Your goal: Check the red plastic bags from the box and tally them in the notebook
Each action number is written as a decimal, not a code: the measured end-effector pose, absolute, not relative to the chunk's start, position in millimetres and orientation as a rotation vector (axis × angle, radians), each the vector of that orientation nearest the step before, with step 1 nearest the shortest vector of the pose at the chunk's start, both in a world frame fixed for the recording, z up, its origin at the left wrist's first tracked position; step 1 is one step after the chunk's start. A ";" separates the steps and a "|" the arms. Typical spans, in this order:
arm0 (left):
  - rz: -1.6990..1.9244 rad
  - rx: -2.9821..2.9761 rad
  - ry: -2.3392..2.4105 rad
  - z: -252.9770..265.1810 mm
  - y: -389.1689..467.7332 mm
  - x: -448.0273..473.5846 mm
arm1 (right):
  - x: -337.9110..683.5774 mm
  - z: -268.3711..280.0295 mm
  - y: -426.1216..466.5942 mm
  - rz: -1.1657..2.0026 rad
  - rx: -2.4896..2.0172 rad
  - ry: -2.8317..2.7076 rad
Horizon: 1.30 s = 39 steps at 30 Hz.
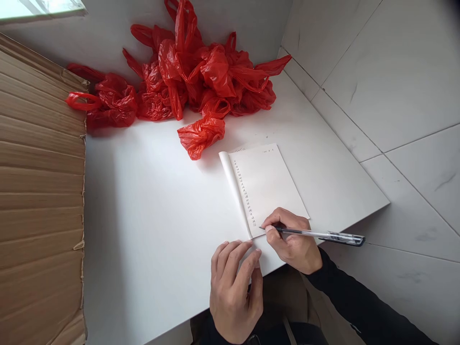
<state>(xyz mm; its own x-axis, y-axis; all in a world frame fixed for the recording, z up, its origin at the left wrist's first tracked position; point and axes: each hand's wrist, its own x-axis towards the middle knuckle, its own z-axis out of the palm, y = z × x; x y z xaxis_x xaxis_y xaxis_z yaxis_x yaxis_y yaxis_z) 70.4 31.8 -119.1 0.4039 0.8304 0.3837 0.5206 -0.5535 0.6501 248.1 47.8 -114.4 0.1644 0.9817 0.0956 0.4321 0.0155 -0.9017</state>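
My right hand (293, 237) is closed around a clear-barrelled black pen (323, 234). Its tip is at the lower left of a white notebook (275, 184), by the bottom of a column of small handwritten marks. The notebook lies at an angle, its turned pages curled into a roll along the left side. My left hand (233, 287) is at the table's near edge, just below the notebook's bottom left corner. Its fingers are bent and somewhat apart, with nothing visible in them. The marks are too small to read.
Crumpled red plastic bags (201, 72) are heaped along the back of the white table (154, 206), and one small red bag (201, 136) lies nearer the notebook. Ribbed brown cardboard (39, 201) borders the left side. Pale tiles (395, 96) run along the right.
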 end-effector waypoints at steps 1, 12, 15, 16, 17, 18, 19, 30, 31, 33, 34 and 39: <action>0.975 2.236 1.153 -119.1 31.6 70.3 | 248.4 -114.5 47.4 0.785 -1.556 -1.402; 0.970 2.233 1.147 -118.3 32.5 69.6 | 249.1 -112.0 47.2 0.790 -1.532 -1.394; 0.968 2.235 1.146 -118.7 32.2 69.7 | 248.8 -113.3 47.7 0.794 -1.534 -1.394; 0.969 2.235 1.145 -119.1 32.0 69.7 | 248.7 -113.8 47.6 0.794 -1.536 -1.394; 0.971 2.234 1.145 -119.4 31.9 69.6 | 248.6 -114.2 47.4 0.795 -1.538 -1.393; 0.970 2.230 1.146 -119.8 31.8 69.5 | 248.5 -114.5 47.1 0.795 -1.540 -1.393; 0.972 2.228 1.146 -120.1 31.7 69.4 | 248.5 -114.6 46.8 0.796 -1.541 -1.391; 0.966 2.229 1.165 -119.9 30.8 69.3 | 248.6 -114.2 46.6 0.787 -1.537 -1.393; 0.966 2.230 1.165 -119.8 31.0 69.5 | 249.0 -114.3 46.2 0.786 -1.535 -1.394; 0.967 2.232 1.169 -119.5 31.6 70.0 | 249.4 -114.7 45.2 0.784 -1.530 -1.403; 0.969 2.231 1.171 -119.4 31.8 70.2 | 249.5 -114.8 44.9 0.783 -1.529 -1.409; 0.980 2.224 1.168 -119.1 31.3 71.1 | 248.2 -114.9 46.2 0.788 -1.516 -1.450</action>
<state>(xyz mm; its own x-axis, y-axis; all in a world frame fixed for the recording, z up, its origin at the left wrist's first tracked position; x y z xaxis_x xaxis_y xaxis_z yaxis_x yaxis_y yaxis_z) 71.1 31.3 -119.1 0.3919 0.8362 0.3836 0.5235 -0.5456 0.6544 248.2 46.2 -114.9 0.1211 0.9852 0.1213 0.4337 0.0574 -0.8992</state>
